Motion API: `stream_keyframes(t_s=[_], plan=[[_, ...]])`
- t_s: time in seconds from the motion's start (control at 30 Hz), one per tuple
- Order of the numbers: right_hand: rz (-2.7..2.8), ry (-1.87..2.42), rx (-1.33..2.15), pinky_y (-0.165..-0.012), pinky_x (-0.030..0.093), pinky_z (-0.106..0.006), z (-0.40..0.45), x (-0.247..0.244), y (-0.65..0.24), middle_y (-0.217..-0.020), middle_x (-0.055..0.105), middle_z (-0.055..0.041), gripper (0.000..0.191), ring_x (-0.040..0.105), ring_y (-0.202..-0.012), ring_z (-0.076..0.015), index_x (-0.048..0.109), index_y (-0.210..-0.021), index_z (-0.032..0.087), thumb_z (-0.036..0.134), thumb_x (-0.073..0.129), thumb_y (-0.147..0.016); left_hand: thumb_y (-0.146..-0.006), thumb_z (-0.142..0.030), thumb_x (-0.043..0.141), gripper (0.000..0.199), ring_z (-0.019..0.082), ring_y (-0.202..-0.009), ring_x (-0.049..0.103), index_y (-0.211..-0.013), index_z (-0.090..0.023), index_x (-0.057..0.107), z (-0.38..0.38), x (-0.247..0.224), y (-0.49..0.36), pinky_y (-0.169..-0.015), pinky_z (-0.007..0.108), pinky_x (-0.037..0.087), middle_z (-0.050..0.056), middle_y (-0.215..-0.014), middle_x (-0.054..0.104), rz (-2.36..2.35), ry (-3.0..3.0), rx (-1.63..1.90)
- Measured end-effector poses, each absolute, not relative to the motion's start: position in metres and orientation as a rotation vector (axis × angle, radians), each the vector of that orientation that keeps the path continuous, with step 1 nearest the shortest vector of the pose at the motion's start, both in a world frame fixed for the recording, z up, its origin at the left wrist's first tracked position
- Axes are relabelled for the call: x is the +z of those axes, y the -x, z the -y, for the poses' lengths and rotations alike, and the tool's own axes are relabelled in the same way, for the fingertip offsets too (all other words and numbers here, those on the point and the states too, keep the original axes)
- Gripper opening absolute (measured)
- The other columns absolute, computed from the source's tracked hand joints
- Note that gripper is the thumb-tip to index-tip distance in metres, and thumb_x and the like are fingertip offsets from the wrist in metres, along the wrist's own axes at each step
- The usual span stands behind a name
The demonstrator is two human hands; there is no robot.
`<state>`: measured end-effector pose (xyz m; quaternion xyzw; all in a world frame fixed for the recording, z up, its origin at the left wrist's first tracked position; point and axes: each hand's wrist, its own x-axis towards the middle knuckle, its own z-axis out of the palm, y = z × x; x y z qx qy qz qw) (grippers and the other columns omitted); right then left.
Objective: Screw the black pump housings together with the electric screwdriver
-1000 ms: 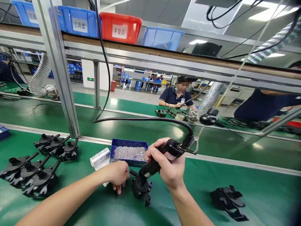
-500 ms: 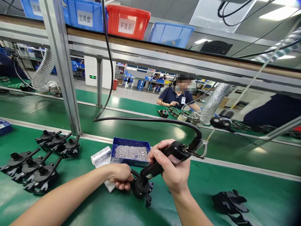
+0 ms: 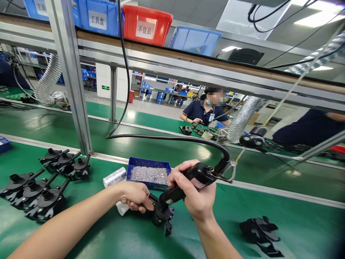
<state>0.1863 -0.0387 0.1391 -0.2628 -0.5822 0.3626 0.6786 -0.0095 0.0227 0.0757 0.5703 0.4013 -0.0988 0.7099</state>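
Note:
My right hand is wrapped round a black electric screwdriver, tilted down to the left. Its lower end meets a black plastic part on the green bench, and the tip is hidden there. At the part's left side, my left hand has its fingers closed on the part's thin arm. Just behind stands a blue tray of small metal pieces. A white roll lies left of the tray, partly behind my left wrist.
Several similar black parts stand at the left, and more black pieces lie at the right. A black cable runs behind the tray to the screwdriver. A metal post rises at the left. Across the bench sits a person.
My left hand has turned slightly, its fingers shifting on the part's arm. The screwdriver stays on the part. The person across has turned their head, and the view has shifted slightly.

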Motion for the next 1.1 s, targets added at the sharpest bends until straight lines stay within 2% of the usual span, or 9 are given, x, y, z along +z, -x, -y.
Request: stream_keyframes(t_s=[0.1,0.17,0.37,0.87,1.1], plan=[[1.319,0.617,0.801,-0.057,0.061,-0.031,0.04,0.139,-0.188,-0.073,0.072,0.0,0.014,0.07,-0.06,-0.0192,0.068,-0.099,0.023,0.027,0.081,-0.099,-0.067,-0.06,0.099,0.054,0.006,-0.039,0.034,-0.073,-0.021,0.06,-0.011,0.073,-0.001,-0.035,0.022,0.017,-0.005,-0.059,0.055,-0.973,-1.346,-0.104],[1.321,0.63,0.8,-0.057,0.061,-0.031,0.04,0.14,-0.188,-0.072,0.073,-0.0001,0.014,0.07,-0.06,-0.0193,0.068,-0.099,0.023,0.026,0.081,-0.099,-0.065,-0.057,0.098,0.052,0.008,-0.039,0.035,-0.073,-0.022,0.06,-0.003,0.068,-0.01,-0.036,0.024,0.019,-0.006,-0.057,0.054,-1.06,-1.382,-0.013],[1.261,0.591,0.849,-0.057,0.06,-0.028,0.035,0.143,-0.19,-0.071,0.073,0.0011,0.014,0.07,-0.058,-0.0172,0.068,-0.098,0.023,0.025,0.082,-0.097,-0.066,-0.046,0.089,0.039,0.008,-0.035,0.031,-0.068,-0.023,0.058,0.003,0.054,-0.02,-0.035,0.026,0.013,-0.007,-0.053,0.051,-1.069,-1.314,0.074],[1.299,0.585,0.882,-0.052,0.056,-0.031,0.029,0.136,-0.184,-0.066,0.066,0.004,0.021,0.066,-0.052,-0.0178,0.063,-0.097,0.024,0.034,0.082,-0.097,-0.062,-0.046,0.088,0.041,0.007,-0.035,0.027,-0.07,-0.024,0.054,0.004,0.051,-0.02,-0.034,0.026,0.011,-0.009,-0.05,0.048,-1.01,-1.289,0.13],[1.293,0.613,0.904,-0.056,0.059,-0.029,0.028,0.135,-0.18,-0.069,0.071,0.0018,0.022,0.072,-0.058,-0.0191,0.065,-0.096,0.023,0.035,0.084,-0.096,-0.066,-0.039,0.084,0.035,0.007,-0.039,0.027,-0.076,-0.025,0.054,0.007,0.056,-0.022,-0.038,0.027,0.014,-0.01,-0.052,0.048,-1.061,-1.307,0.159]])
